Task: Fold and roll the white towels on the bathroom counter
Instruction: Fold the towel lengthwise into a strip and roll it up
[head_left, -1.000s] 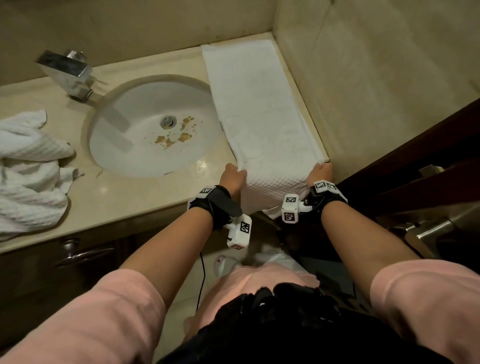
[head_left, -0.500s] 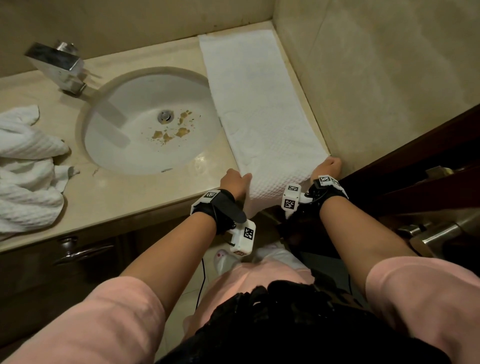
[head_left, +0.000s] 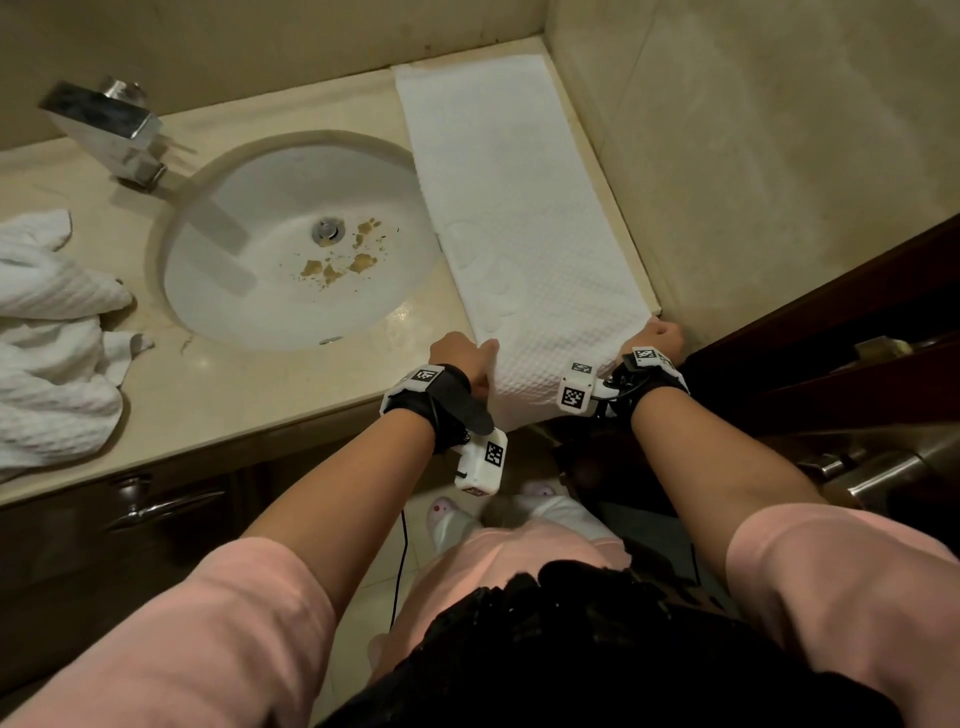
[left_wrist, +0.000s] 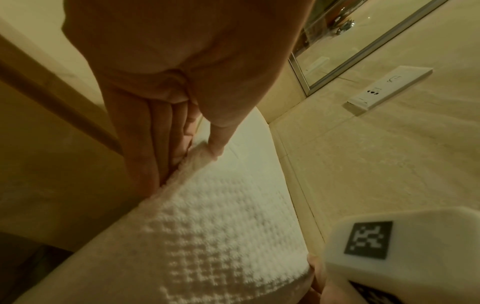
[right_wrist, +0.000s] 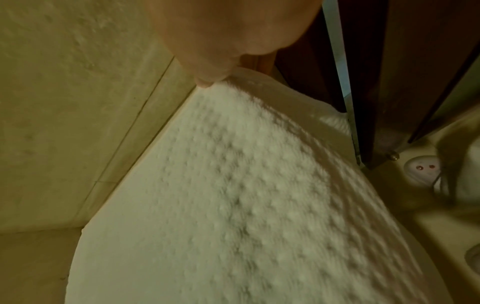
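Starting the roll — near end of long white waffle-weave towel (head_left: 519, 249)

Left hand (head_left: 457, 353) and right hand (head_left: 662, 338) are each pinching a near corner; strip is lying along beige tabletop (head_left: 249, 395) beside wall — best keeping both grips level, rolling tight.

1. From my head view, the crumpled towel (head_left: 49, 338) runs off the left edge.
2. The folded towel (head_left: 519, 234) has its near end hanging below the worktop (head_left: 249, 395) lip, partly behind my wrist cameras.
3. My right hand (right_wrist: 221, 41) shows only a thumb; its fingers are hidden.
4. The weave blurs in both wrist views.
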